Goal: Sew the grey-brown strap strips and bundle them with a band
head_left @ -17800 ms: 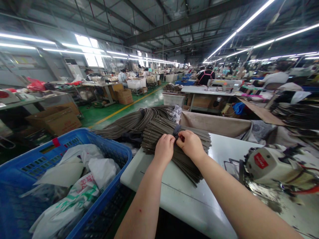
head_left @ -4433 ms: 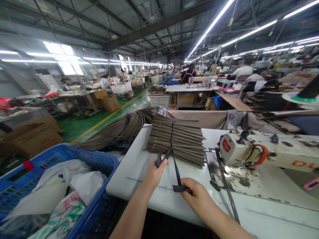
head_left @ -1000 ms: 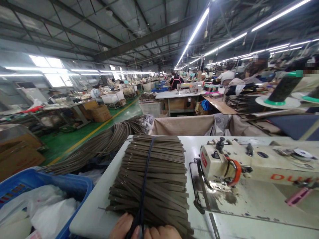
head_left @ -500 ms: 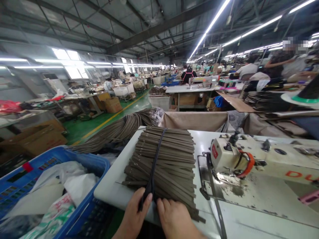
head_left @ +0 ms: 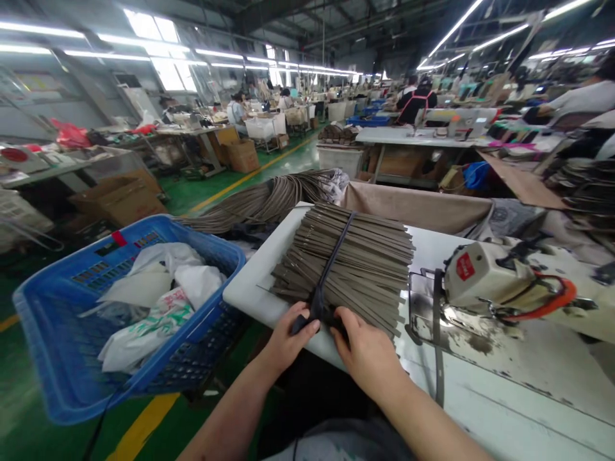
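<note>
A wide bundle of brown-grey fabric strips (head_left: 355, 256) lies on the white sewing table (head_left: 254, 272). Across its middle runs a dark cloth tie (head_left: 335, 253), which comes together at the near edge of the bundle. My left hand (head_left: 292, 333) pinches the gathered part of this tie between thumb and fingers. On the other side, my right hand (head_left: 362, 342) is closed on the dark cloth too, its fingertips partly hidden against the strips. Right of the bundle stands a sewing machine (head_left: 500, 282) with a loose strip (head_left: 438, 320) by its plate.
A blue plastic basket (head_left: 41, 294) holding white bags (head_left: 148, 333) stands at the left. Behind the table are a long heap of brown strips (head_left: 269, 195) and a beige cloth-lined bin (head_left: 413, 202). Cardboard boxes (head_left: 120, 202) sit on the green floor; other people work farther back.
The view has swung left and down, showing more of the basket. My right hand has come up to the dark tie, with its fingers now around the cloth; my left hand still grips it.
</note>
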Available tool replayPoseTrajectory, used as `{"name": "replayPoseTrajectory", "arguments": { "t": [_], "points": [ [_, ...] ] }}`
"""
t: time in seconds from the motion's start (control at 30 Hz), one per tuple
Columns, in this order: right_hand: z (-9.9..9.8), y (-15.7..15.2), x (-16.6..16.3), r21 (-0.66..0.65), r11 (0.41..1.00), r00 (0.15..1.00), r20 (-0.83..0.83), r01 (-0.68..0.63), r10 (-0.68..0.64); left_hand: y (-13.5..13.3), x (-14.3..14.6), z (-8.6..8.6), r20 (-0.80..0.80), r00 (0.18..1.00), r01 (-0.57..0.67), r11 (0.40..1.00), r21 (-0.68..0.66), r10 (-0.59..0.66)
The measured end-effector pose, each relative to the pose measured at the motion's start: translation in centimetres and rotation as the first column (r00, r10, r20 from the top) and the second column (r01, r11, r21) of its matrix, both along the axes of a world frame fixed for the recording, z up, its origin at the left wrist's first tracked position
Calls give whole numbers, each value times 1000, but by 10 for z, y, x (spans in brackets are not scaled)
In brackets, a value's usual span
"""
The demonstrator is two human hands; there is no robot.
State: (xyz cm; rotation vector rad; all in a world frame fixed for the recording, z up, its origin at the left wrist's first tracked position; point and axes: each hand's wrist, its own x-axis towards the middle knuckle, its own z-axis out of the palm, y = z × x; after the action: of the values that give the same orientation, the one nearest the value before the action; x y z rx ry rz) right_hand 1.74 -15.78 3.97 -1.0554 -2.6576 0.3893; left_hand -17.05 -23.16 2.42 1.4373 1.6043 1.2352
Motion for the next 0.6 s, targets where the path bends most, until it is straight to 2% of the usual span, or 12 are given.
{"name": "replayPoseTrajectory", "arguments": {
  "t": [0.1, 0.17, 0.27, 0.37, 0.5, 0.6],
  "points": [
    [1, 2, -3, 80, 997, 1000, -3, 0, 1, -4, -4, 1, 36, 999, 40, 999, -21, -39],
    [6, 6, -4, 102, 995, 999, -33, 21, -18, -6, -6, -3, 134, 989, 59, 998, -12, -57],
    [22, 15, -6, 32, 998, 995, -81, 61, -58, -6, -6, -13, 324, 945, -44, 999, -2, 42],
    [38, 24, -9, 3, 998, 993, -103, 58, -57, -2, -5, -19, 419, 901, -117, 993, -11, 111],
    [46, 31, -18, 150, 988, 997, -79, 34, -22, 4, -1, -13, 397, 907, -138, 990, -37, 142],
    [46, 38, -29, 236, 971, 998, -46, -24, 36, 7, 2, -5, 281, 950, -128, 991, -48, 137]
  ]
}}
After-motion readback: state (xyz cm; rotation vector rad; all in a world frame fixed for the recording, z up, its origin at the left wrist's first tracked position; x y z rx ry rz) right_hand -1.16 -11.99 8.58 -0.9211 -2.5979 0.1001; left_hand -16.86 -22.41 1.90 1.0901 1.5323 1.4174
